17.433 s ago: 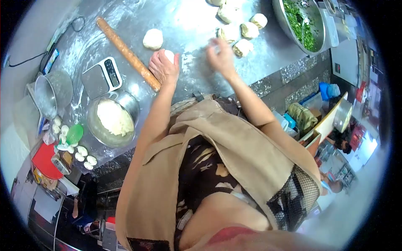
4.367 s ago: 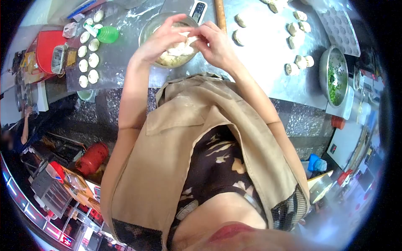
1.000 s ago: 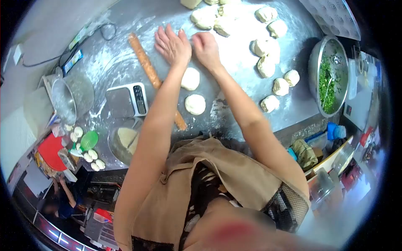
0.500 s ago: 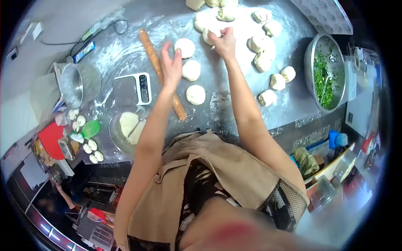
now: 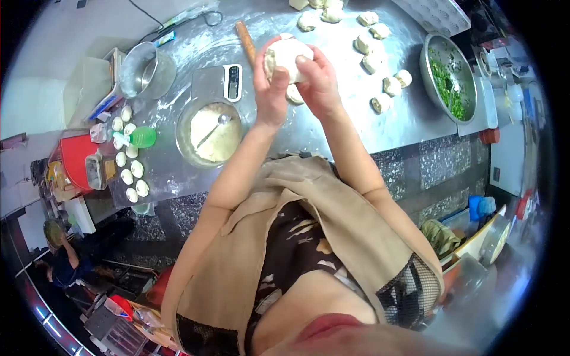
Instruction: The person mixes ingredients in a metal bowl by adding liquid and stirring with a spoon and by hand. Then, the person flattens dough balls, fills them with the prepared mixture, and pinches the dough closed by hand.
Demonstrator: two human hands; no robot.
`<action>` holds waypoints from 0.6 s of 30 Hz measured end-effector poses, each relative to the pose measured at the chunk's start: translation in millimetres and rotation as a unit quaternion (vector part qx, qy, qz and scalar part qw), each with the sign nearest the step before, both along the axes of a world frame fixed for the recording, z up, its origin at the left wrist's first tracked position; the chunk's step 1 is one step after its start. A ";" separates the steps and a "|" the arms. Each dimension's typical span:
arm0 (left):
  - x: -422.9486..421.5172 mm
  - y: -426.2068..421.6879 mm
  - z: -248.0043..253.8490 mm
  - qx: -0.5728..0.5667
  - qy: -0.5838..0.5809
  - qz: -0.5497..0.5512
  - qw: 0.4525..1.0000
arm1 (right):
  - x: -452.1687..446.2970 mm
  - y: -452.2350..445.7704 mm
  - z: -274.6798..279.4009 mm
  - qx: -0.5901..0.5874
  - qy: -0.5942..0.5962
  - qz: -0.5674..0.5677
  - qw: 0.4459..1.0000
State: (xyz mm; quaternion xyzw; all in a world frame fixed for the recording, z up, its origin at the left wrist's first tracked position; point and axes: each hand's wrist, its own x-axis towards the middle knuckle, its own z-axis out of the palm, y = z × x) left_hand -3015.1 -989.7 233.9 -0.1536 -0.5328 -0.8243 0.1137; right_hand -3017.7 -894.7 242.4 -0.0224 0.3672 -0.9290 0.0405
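Observation:
Both my hands are wrapped round one round piece of white dough, held up off the worktop. My left hand is closed on its left side and my right hand on its right, the thumbs pressing the near face. Beneath them, a dough ball on the table is partly covered by my fingers. A wooden rolling pin lies just left of the dough, its lower end hidden behind my left hand. More dough pieces sit on the floury steel worktop to the right.
Left of my arms are a kitchen scale, a bowl of flour with a spoon, a clear tub, several eggs and a green bottle. A steel bowl of chopped greens stands right. Another person works at lower left.
My hands came together and lifted a piece of dough; before, the left was beside a dough ball and the right reached to dough farther back. The view has shifted.

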 end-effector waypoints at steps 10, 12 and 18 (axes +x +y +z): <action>58.0 -45.5 48.5 0.046 0.055 0.140 0.988 | 50.6 -81.0 41.1 0.113 0.096 -0.168 0.975; 67.2 -51.5 61.8 0.154 -0.068 0.086 0.982 | 46.0 -90.4 43.3 0.169 0.101 -0.238 0.951; 60.7 -82.8 63.0 0.196 -0.107 -0.017 0.975 | 38.2 -101.6 35.6 0.194 0.113 -0.226 0.948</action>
